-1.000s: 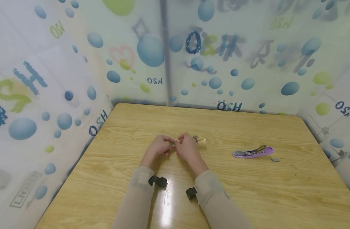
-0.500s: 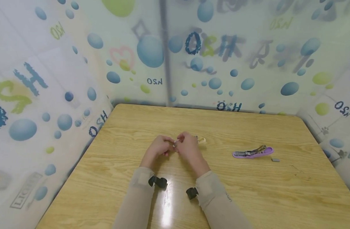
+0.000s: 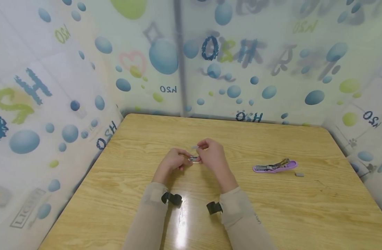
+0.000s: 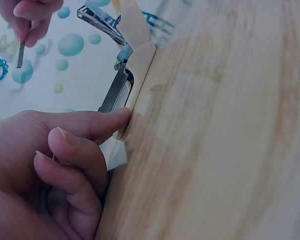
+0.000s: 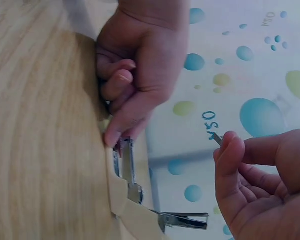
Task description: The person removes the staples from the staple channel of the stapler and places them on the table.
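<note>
A cream stapler (image 3: 194, 159), lying opened out on the table, has its metal magazine exposed; the left wrist view shows its cream body (image 4: 142, 62) close up. My left hand (image 3: 174, 160) grips the stapler's near end between thumb and finger, the other fingers curled. Raised just above and to the right of the stapler, my right hand (image 3: 212, 153) pinches a thin grey strip (image 4: 21, 56), which looks like a staple strip. In the right wrist view, only the tip of the strip (image 5: 217, 139) shows. The right hand hides the stapler's far part in the head view.
To the right, a purple stapler (image 3: 276, 167) lies opened on the wooden table (image 3: 265, 208). Beside it is a small grey block (image 3: 299, 174), apparently staples. Patterned curtains (image 3: 259, 69) enclose the table at the back and sides.
My right hand has lifted away from the left fingers, moving up and right, and the grey strip now shows in it. The left hand stays in place on the cream stapler.
</note>
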Action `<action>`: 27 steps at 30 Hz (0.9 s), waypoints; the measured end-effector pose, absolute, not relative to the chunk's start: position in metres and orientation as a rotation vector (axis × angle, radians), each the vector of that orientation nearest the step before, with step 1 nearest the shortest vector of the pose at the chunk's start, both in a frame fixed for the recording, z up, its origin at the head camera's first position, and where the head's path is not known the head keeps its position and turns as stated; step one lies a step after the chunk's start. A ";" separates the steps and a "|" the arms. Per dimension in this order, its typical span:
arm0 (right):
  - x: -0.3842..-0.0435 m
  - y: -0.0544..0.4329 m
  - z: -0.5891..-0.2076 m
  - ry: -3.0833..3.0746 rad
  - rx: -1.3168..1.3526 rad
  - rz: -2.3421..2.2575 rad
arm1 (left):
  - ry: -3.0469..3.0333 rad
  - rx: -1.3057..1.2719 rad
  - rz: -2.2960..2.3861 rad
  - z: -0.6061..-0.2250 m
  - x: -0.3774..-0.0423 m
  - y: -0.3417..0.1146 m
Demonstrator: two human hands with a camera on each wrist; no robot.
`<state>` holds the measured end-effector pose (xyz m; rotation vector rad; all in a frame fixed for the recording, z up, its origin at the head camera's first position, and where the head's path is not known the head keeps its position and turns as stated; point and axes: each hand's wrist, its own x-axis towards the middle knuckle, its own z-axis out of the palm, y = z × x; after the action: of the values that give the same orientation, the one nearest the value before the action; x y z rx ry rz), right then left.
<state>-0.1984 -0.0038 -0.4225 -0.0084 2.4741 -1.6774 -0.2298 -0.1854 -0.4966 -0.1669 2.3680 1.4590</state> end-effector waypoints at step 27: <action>-0.200 0.059 -0.416 2.457 0.103 -1.747 | 2.324 -0.180 1.497 -0.500 -0.231 -0.188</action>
<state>-0.1998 0.0592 -0.4164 0.1031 2.4574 -1.7469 -0.2312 -0.1877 -0.4996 -0.1795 2.3242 1.4966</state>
